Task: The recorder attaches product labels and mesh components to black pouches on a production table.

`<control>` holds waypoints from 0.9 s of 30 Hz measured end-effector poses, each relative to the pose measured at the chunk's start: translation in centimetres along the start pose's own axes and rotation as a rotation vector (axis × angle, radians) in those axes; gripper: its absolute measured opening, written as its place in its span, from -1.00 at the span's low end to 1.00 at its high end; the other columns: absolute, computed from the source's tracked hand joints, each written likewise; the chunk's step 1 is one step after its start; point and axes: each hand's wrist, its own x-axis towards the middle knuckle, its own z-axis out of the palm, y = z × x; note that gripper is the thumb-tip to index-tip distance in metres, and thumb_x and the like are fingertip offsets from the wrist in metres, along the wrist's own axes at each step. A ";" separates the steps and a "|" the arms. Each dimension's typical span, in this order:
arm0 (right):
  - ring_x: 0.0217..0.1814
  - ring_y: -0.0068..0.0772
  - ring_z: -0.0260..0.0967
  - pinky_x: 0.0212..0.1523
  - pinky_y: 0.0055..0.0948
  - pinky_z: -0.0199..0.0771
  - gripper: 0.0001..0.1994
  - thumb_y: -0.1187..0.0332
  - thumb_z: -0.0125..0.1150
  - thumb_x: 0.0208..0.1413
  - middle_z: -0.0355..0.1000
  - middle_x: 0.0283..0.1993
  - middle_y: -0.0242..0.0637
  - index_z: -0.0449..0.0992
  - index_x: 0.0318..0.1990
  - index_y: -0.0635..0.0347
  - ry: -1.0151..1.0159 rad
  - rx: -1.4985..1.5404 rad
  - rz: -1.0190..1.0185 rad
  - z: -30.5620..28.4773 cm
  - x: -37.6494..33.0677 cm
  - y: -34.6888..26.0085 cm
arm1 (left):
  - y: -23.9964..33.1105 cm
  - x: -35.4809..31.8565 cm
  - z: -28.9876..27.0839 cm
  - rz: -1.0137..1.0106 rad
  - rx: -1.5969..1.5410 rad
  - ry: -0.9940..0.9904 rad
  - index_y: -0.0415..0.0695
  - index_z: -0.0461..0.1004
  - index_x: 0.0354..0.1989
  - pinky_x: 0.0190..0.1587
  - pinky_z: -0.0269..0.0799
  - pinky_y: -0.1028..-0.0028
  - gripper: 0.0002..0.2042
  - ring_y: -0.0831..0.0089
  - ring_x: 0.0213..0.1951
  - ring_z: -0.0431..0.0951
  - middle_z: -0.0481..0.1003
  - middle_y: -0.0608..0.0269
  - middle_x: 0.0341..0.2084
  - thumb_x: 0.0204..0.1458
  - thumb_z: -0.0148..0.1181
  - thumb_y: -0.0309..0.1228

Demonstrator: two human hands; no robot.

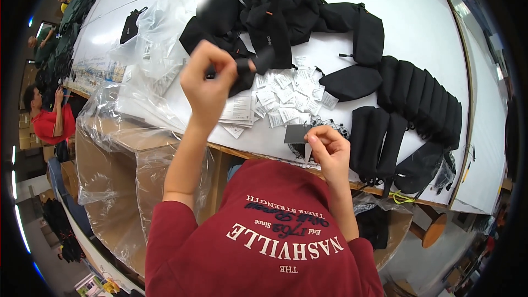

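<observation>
Two bare hands work above a white counter [421,27], belonging to a person in a dark red top [258,225]. The right hand [329,146] has thumb and forefinger pinched together on a small dark grey card [296,133], near the counter's front edge; a white slip [307,155] hangs below it. The left hand [206,80] is held higher and farther left, its fingers curled. A black object [254,66] shows at its fingertips, but motion blur hides whether they are clamped on it.

The card could slip or bend, being thin and held only by fingertips. If dropped, it might fall off the nearby edge or catch in the black stringy tangle [342,130] just beside it. A low sweep of the left hand could scatter the loose white labels [289,96], which lie overlapping between the hands and beyond.

Behind the labels, a heap of black bags [286,8] crowds the middle of the counter. Filled black pouches [421,96] stand in a row to the right, limiting room there. To the left, clear plastic [165,27] spreads over the counter, and a plastic-lined cardboard box [107,170] sits below its edge.
</observation>
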 end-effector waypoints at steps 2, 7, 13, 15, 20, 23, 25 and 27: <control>-0.58 -0.89 0.08 -0.55 -0.77 -0.03 -0.92 0.46 0.15 0.13 0.32 -0.58 -0.59 0.49 -0.32 0.31 0.021 -0.056 -0.059 0.2 0.1 -0.5 | 1.8 -2.2 -0.1 -0.134 -0.030 -0.199 -0.22 0.41 -0.61 -0.51 0.14 0.59 -0.86 0.61 -0.58 0.25 0.30 0.38 -0.65 -0.29 0.26 -0.68; -0.63 -0.87 0.11 -0.62 -0.76 0.01 -0.96 0.53 0.20 0.05 0.32 -0.64 -0.56 0.52 -0.35 0.29 0.043 -0.274 -0.254 1.1 -0.7 -2.5 | 6.2 -6.5 -0.4 -0.590 -0.300 -0.511 -0.16 0.63 -0.43 -0.53 0.08 0.61 -0.88 0.66 -0.60 0.21 0.35 0.39 -0.67 -0.21 0.33 -0.57; -0.71 -0.78 0.03 -0.68 -0.66 -0.04 -0.93 0.52 0.29 -0.01 0.20 -0.71 -0.53 0.55 -0.35 0.23 0.088 -0.521 -0.357 1.6 -1.5 -3.2 | 6.7 -7.0 0.9 -0.633 -0.288 -0.562 -0.11 0.64 -0.35 -0.53 0.09 0.63 -0.84 0.67 -0.57 0.22 0.37 0.42 -0.65 -0.16 0.33 -0.55; -0.70 -0.77 0.05 -0.68 -0.64 -0.03 -0.93 0.51 0.31 -0.03 0.22 -0.70 -0.51 0.56 -0.35 0.22 0.107 -0.602 -0.429 1.7 -1.6 -3.2 | 6.8 -7.0 0.9 -0.623 -0.330 -0.558 -0.12 0.63 -0.34 -0.51 0.12 0.64 -0.85 0.67 -0.55 0.27 0.40 0.40 -0.61 -0.14 0.32 -0.55; -0.64 -0.79 0.11 -0.62 -0.68 0.02 -0.91 0.51 0.26 0.04 0.30 -0.61 -0.52 0.48 -0.31 0.23 0.076 -0.334 -0.310 0.9 -2.0 -3.5 | 6.4 -7.3 1.2 -0.419 -0.398 -0.456 -0.18 0.58 -0.35 -0.40 0.22 0.64 -0.90 0.63 -0.45 0.42 0.52 0.33 -0.45 -0.07 0.27 -0.57; -0.50 -0.77 0.20 -0.49 -0.74 0.10 -0.86 0.56 0.18 0.07 0.33 -0.45 -0.45 0.34 -0.26 0.21 0.049 0.102 -0.155 -0.7 -2.5 -4.3 | 6.8 -6.9 0.9 -0.487 -0.500 -0.291 -0.24 0.49 -0.33 -0.31 0.29 0.62 -0.94 0.58 -0.38 0.48 0.56 0.22 -0.39 0.01 0.18 -0.57; -0.49 -0.71 0.24 -0.48 -0.73 0.14 -0.86 0.58 0.16 0.07 0.32 -0.46 -0.41 0.32 -0.26 0.23 -0.003 0.200 -0.211 -1.8 -2.3 -4.3 | 7.4 -6.3 0.2 -0.651 -0.727 -0.207 -0.25 0.42 -0.29 -0.31 0.31 0.61 -0.95 0.56 -0.42 0.47 0.56 0.13 -0.39 0.08 0.10 -0.57; -0.46 -0.65 0.28 -0.43 -0.71 0.22 -0.86 0.57 0.14 0.09 0.36 -0.43 -0.31 0.31 -0.25 0.26 -0.043 0.273 -0.250 -1.9 -2.2 -4.8 | 7.4 -5.9 -0.2 -0.666 -0.832 -0.240 -0.25 0.39 -0.28 -0.38 0.30 0.63 -0.96 0.60 -0.46 0.46 0.54 0.14 -0.44 0.12 0.05 -0.57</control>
